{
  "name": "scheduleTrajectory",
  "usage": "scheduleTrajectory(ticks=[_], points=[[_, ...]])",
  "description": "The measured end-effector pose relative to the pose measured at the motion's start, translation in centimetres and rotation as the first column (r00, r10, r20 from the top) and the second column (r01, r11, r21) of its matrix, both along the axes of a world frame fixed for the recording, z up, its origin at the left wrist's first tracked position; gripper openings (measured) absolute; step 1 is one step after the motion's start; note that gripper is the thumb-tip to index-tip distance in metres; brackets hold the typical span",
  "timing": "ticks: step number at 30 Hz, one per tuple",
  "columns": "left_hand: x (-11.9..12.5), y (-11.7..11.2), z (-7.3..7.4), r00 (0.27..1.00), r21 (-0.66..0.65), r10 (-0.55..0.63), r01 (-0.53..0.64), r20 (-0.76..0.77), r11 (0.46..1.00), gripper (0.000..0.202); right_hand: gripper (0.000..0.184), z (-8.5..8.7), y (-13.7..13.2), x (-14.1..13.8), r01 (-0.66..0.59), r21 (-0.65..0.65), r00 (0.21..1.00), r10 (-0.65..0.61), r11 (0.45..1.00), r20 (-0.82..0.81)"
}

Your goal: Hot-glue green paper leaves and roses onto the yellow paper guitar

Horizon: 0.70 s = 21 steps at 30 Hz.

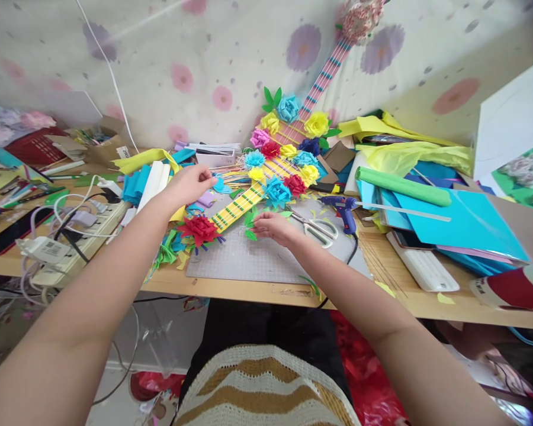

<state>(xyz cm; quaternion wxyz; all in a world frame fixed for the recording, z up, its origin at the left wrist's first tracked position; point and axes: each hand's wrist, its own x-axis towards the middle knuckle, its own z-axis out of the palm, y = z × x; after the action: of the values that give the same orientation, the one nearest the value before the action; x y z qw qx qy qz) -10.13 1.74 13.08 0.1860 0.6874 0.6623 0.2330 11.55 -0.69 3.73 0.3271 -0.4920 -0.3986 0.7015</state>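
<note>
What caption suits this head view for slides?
Right hand touches green paper leaves beside a flower-covered paper guitar; left hand near blue scraps.

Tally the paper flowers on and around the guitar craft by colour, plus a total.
Yellow flowers: 5
Light blue flowers: 4
Red flowers: 3
Pink flowers: 1
Dark blue flowers: 1
Total: 14

Single head-worn view, forward and down, close over the desk (231, 289).
</note>
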Motion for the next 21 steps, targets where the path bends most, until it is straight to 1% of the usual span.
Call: scheduleTrajectory(ticks=[1,2,4,6,9,12,15,18,19,21], points=[[-0.3,-0.6,-0.2,0.990,0.062,0.014,-0.005,-0.138,0.998,0.022,0.015,-0.3,-0.3,0.0,0.024,-0.018,0.999,-0.025,1.000,-0.025],[-0.4,-1.3,-0.5,0.967,0.085,0.003,0.019,-0.253,0.996,0.022,0.016,-0.6,-0.6,0.0,0.041,-0.034,0.998,-0.043,0.999,-0.050],[-0.5,-2.5,-1.5,0.901,0.022,-0.101,0.122,-0.422,0.992,0.024,0.016,-1.0,-1.1,-0.1,0.054,-0.061,0.993,-0.060,0.997,-0.099],[-0.3,-3.4,-2.6,0.829,-0.060,-0.202,0.200,-0.522,0.978,0.027,0.016,-1.3,-1.6,-0.2,0.050,-0.077,0.988,-0.061,0.996,-0.144],[0.0,-3.9,-3.2,0.770,-0.104,-0.297,0.291,-0.565,0.951,0.033,0.016,-1.5,-2.1,-0.2,0.044,-0.079,0.981,-0.058,0.996,-0.186],[0.4,-4.1,-3.0,0.740,-0.082,-0.385,0.411,-0.551,0.908,0.029,0.017,-1.6,-2.4,-0.2,0.046,-0.075,0.979,-0.060,0.996,-0.195],[0.9,-4.5,-3.2,0.672,-0.123,-0.472,0.498,-0.570,0.858,0.029,0.017,-1.6,-2.6,-0.1,0.048,-0.074,0.979,-0.062,0.996,-0.193],[1.4,-5.0,-3.8,0.587,-0.209,-0.541,0.538,-0.602,0.817,0.022,0.018,-1.3,-2.8,-0.2,0.051,-0.085,0.979,-0.066,0.995,-0.191],[1.6,-5.1,-4.0,0.568,-0.234,-0.551,0.535,-0.612,0.812,0.020,0.019,-1.2,-2.9,-0.2,0.052,-0.090,0.979,-0.068,0.995,-0.190],[1.8,-5.3,-4.1,0.547,-0.280,-0.547,0.497,-0.634,0.821,0.020,0.020,-1.0,-3.2,-0.4,0.052,-0.099,0.981,-0.070,0.994,-0.183]])
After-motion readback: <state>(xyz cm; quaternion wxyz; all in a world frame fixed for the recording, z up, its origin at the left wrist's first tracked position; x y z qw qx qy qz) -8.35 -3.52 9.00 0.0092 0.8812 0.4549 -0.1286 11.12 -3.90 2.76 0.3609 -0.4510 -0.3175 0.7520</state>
